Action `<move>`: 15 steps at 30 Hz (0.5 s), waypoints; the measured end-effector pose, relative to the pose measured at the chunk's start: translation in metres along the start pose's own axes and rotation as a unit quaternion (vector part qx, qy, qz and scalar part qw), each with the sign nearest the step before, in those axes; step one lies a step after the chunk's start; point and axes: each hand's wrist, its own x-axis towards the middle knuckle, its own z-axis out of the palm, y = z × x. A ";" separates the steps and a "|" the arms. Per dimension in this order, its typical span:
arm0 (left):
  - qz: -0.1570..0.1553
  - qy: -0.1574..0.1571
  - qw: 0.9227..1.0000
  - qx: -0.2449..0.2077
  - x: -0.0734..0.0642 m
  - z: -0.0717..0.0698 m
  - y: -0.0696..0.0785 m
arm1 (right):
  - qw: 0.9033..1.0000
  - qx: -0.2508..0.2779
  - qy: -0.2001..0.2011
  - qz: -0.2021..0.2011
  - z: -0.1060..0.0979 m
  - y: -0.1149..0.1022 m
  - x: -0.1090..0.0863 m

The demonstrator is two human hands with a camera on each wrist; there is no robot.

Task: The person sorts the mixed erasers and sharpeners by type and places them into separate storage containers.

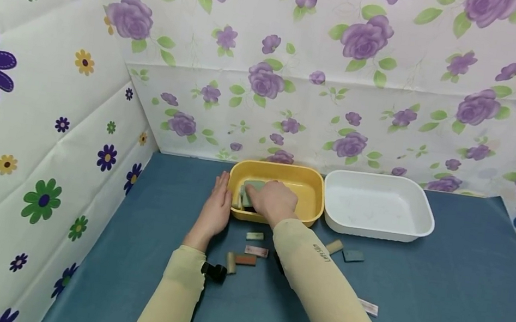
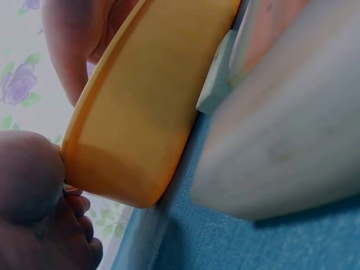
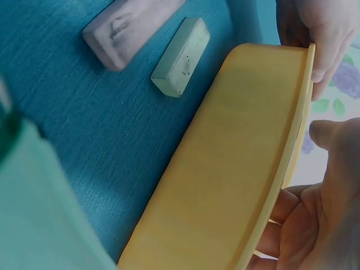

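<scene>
My left hand lies along the left end of a yellow plastic tray, its fingers straight against the outside wall. In the left wrist view its thumb touches the rim. My right hand reaches over the front rim into the tray. Its thumb is at a pale green block in the left part of the tray, beside other pale blocks. The right fingers dip behind the rim, so their hold on any block is hidden.
A white tray stands right of the yellow one. Before them on the blue cloth lie a small green block, a pink block, an orange-brown block, a tan block, a dark teal block and others. Flowered sheets hang behind.
</scene>
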 end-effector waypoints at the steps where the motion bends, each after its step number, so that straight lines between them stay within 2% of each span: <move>1: -0.001 0.000 1.000 0.001 0.000 0.000 0.000 | 1.000 0.002 -0.001 0.000 0.000 0.000 0.000; 7: 0.000 0.001 1.000 -0.004 0.001 0.000 0.002 | 1.000 0.002 -0.005 0.004 -0.003 0.002 0.002; 15: -0.004 -0.002 1.000 0.000 0.000 0.001 0.000 | 0.999 0.017 0.022 -0.020 -0.015 0.017 -0.007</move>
